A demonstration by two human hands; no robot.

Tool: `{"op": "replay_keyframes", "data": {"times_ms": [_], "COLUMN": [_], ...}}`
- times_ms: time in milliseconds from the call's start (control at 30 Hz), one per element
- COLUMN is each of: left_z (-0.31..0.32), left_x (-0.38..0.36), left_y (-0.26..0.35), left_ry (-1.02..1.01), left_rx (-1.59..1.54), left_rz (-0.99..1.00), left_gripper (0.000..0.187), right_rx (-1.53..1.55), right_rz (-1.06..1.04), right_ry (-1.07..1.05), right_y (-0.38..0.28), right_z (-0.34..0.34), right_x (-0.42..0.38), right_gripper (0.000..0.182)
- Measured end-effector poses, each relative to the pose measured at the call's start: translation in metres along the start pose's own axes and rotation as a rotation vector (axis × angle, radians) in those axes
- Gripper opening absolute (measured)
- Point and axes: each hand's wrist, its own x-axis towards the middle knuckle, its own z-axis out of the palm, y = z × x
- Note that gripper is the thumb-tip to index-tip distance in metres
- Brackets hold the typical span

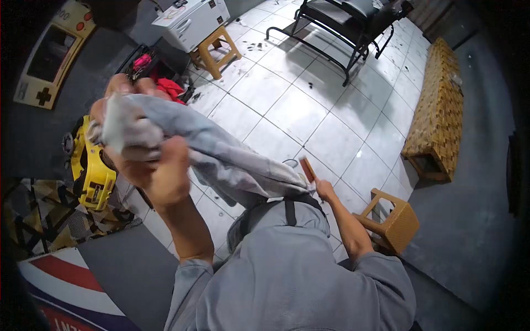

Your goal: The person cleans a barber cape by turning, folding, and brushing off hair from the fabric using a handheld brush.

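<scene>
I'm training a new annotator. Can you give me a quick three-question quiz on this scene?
1. What does the left hand hold?
A) a grey cloth
B) a yellow toy car
C) a chair

2. True or false: the right hand rests empty on the wicker bench.

3. Fill in the blank: the white box at the far side sits on a wooden ____.

Key
1. A. The fingers are closed on the bunched end of the cloth.
2. False. It holds a brush low over the tiled floor.
3. stool
</scene>
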Motion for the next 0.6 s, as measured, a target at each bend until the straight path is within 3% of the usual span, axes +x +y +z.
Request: {"op": "replay_keyframes", "data": {"times_ms": [67, 133, 167, 200, 233, 300, 333, 400, 433, 467, 500, 533, 600], "left_z": [0.004, 0.01, 0.016, 0.014, 0.017, 0.025, 0.03, 0.037, 0.037, 0.036, 0.035, 0.028, 0.021], "left_x": [-0.009, -0.017, -0.02, -0.019, -0.018, -0.014, -0.018, -0.02, -0.02, -0.022, -0.023, -0.018, -0.01], "left_y": [-0.005, -0.016, -0.015, -0.023, -0.024, -0.024, -0.022, -0.021, -0.023, -0.025, -0.027, -0.024, -0.015], "left_ry": [-0.085, -0.176, -0.222, -0.333, -0.422, -0.562, -0.538, -0.526, -0.454, -0.382, -0.31, -0.268, -0.084], "left_rx": [0.055, 0.269, 0.396, 0.327, 0.155, 0.326, 0.291, 0.405, 0.277, 0.148, 0.019, 0.154, -0.026], "left_rz": [-0.104, -0.088, -0.101, -0.1, -0.11, -0.078, -0.148, -0.1, -0.128, -0.158, -0.185, -0.18, -0.256], "left_gripper": [0.063, 0.058, 0.055, 0.058, 0.06, 0.058, 0.057, 0.054, 0.055, 0.057, 0.058, 0.058, 0.045], "right_rx": [0.473, 1.233, 1.43, 1.514, 1.508, 1.522, 1.417, 1.198, 1.092, 0.95, 0.807, 0.548, 0.091], "right_rz": [0.012, -0.055, -0.097, -0.119, -0.317, -0.679, -0.654, -0.727, -0.76, -0.659, -0.558, -0.542, -0.502], "right_ry": [0.187, 0.034, -0.104, -0.065, -0.002, -0.058, 0.063, 0.138, 0.18, 0.134, 0.09, 0.136, 0.104], "right_y": [-0.035, -0.119, -0.154, -0.182, -0.195, -0.212, -0.226, -0.239, -0.246, -0.24, -0.229, -0.208, -0.141], "right_z": [-0.025, -0.109, -0.154, -0.18, -0.192, -0.204, -0.2, -0.188, -0.182, -0.169, -0.148, -0.118, -0.051], "right_x": [0.011, -0.023, -0.048, -0.066, -0.075, -0.096, -0.104, -0.1, -0.098, -0.088, -0.071, -0.049, -0.011], "right_gripper": [0.049, 0.046, 0.043, 0.045, 0.046, 0.049, 0.052, 0.052, 0.053, 0.049, 0.046, 0.042, 0.038]}}
